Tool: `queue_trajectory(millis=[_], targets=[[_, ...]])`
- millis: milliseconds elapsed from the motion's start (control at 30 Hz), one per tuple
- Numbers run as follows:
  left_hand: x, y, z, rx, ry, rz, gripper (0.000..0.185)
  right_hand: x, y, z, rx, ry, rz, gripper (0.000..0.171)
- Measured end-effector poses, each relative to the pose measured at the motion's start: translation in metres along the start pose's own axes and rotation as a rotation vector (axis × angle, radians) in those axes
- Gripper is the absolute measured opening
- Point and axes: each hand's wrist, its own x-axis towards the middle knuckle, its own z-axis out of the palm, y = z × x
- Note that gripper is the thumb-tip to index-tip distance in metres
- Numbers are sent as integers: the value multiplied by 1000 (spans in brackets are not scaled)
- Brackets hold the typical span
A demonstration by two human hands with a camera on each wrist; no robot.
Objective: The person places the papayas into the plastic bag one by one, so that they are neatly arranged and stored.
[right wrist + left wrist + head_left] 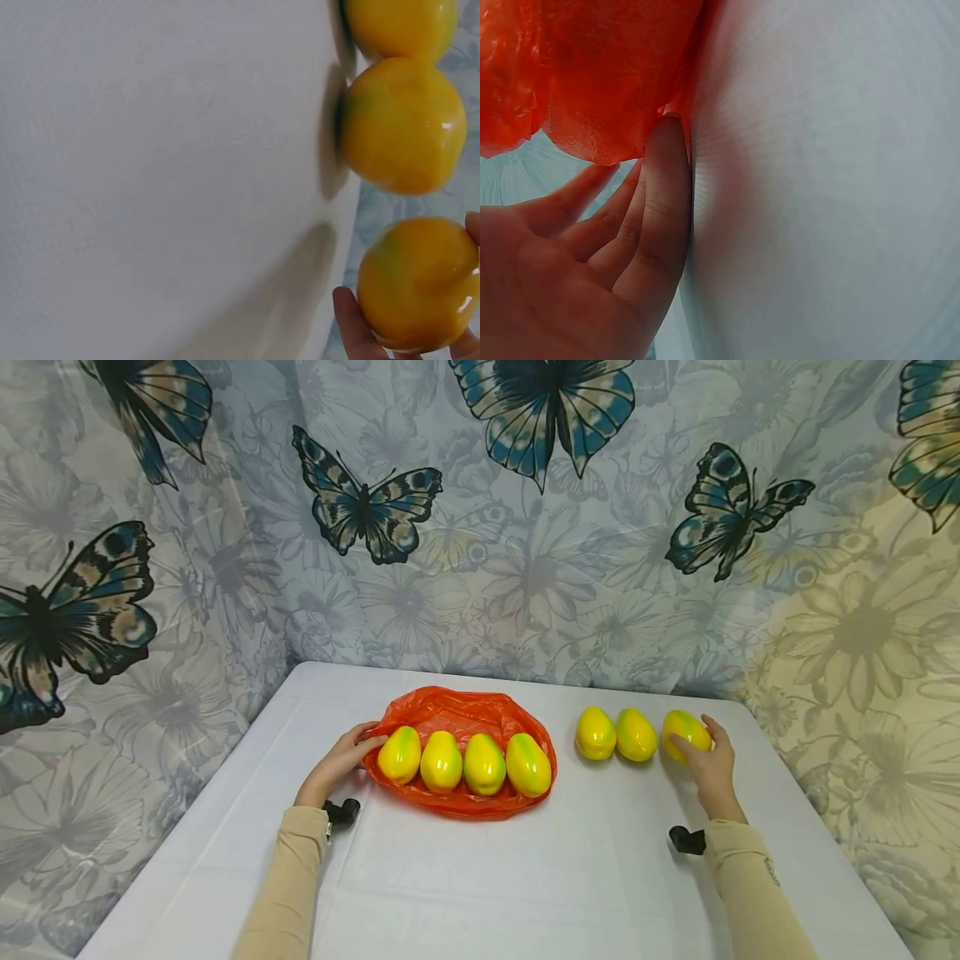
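Note:
My right hand (pixel 712 772) grips a glossy yellow-green mango (pixel 687 737), thumb on its near left side and fingers round its right. In the right wrist view this mango (pixel 416 285) sits between the fingertips (pixel 349 307), a shadow on the cloth beside it. Just left of it are two more mangoes (pixel 636 735), side by side on the table. My left hand (pixel 341 764) touches the left edge of a red plastic bag (pixel 457 700), on which several mangoes (pixel 442 762) lie in a row. In the left wrist view, its fingers (pixel 664 202) reach fairly straight to the bag's underside.
A white cloth covers the table (pixel 525 885). Behind it hangs a grey fabric backdrop (pixel 525 577) printed with flowers and butterflies. Black wrist cameras (pixel 687 840) sit on both wrists, beside beige sleeves (pixel 757 885).

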Motion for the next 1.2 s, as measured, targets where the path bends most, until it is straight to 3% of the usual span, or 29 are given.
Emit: queue_trajectory(millis=[333, 833, 1200], targets=[[18, -25, -1, 26, 35, 14, 68, -5, -16, -1, 33, 22, -2, 73], [18, -24, 0, 50, 32, 7, 69, -11, -40, 4, 98, 77, -31, 67], [17, -25, 0, 69, 40, 5, 69, -17, -56, 15, 148, 36, -55, 65]])
